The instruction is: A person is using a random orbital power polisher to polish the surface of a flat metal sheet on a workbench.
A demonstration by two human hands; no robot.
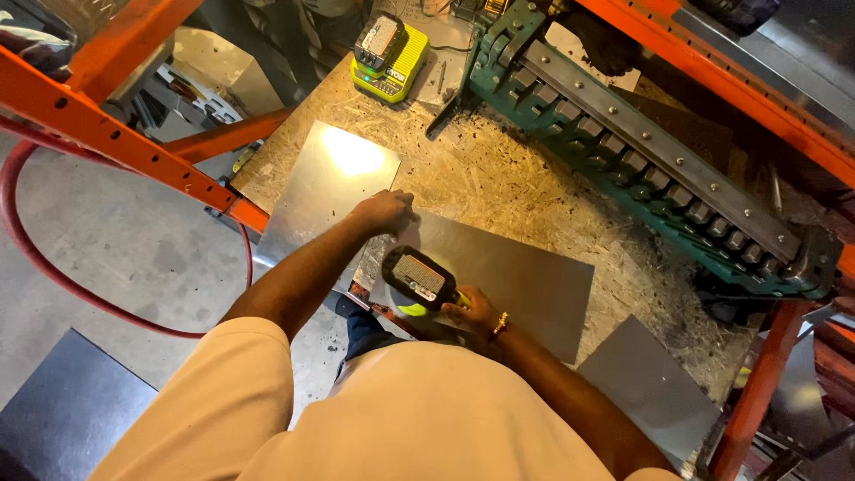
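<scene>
On the chipboard bench [499,178], left hand [383,210] flat on metal sheet [525,281], right hand [472,310] grip clamped on cordless tool [419,278] (green bending brake [641,151] behind)

Warm overhead light — glare on metal sheet [352,151] — edges curved.

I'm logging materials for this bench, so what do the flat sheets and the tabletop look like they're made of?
The flat sheets look like thin bare metal, probably galvanised steel or aluminium: dull grey, with a bright glare patch on the far one. The tabletop looks like oriented strand board: tan, with pressed wood flakes showing. The left hand presses on a sheet; the right hand grips a cordless power tool.
</scene>
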